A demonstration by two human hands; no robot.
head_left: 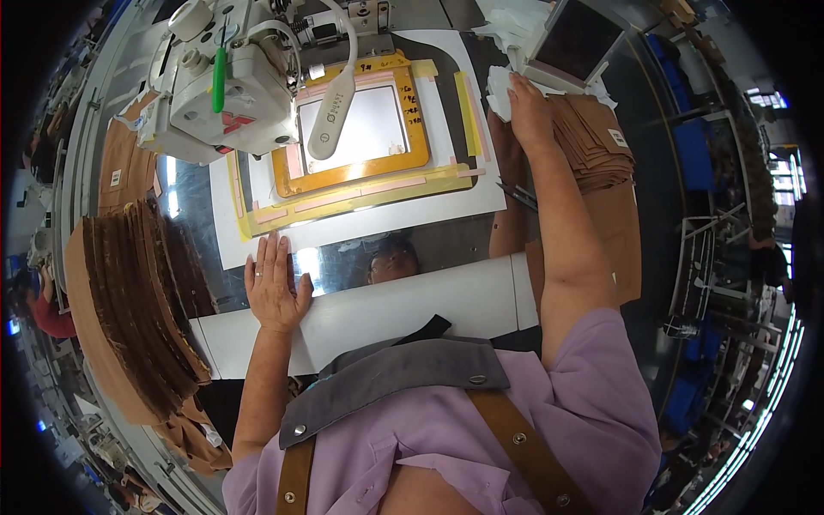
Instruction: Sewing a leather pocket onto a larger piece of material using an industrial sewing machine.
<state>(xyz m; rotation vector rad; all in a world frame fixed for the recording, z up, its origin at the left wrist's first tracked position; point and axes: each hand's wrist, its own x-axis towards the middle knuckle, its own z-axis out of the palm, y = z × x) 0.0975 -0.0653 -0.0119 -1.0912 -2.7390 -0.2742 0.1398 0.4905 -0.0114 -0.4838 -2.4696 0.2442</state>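
Biggest, between 10 and 11 o'clock, is the sewing machine [227,99], its head hanging over a white board [485,199] at 11. Toward 9 o'clock stands the thick left brown stack [142,300]; at 2 lies the flatter right brown stack [588,133]. Each sits to one side, probably so that pieces stay within an arm's reach while the middle is kept for the board. A yellow frame [354,177] lies on the board, at 11, partly under the machine; the tape strips around it likely mark its place or fix it.

The board's long axis seems to run from just past 8 to just short of 3, though the machine hides its upper left. The right stack's lower layers run lengthwise, roughly 12 to 6.

The left hand [276,287], between 8 and 9, is flat and wide, gripping nothing, fingertips pointing to 12 on the board's near edge, perhaps to steady it. The right hand [530,112], at 1, touches crumpled white paper [499,93] just beside the right stack; whether it pinches anything, I cannot tell.
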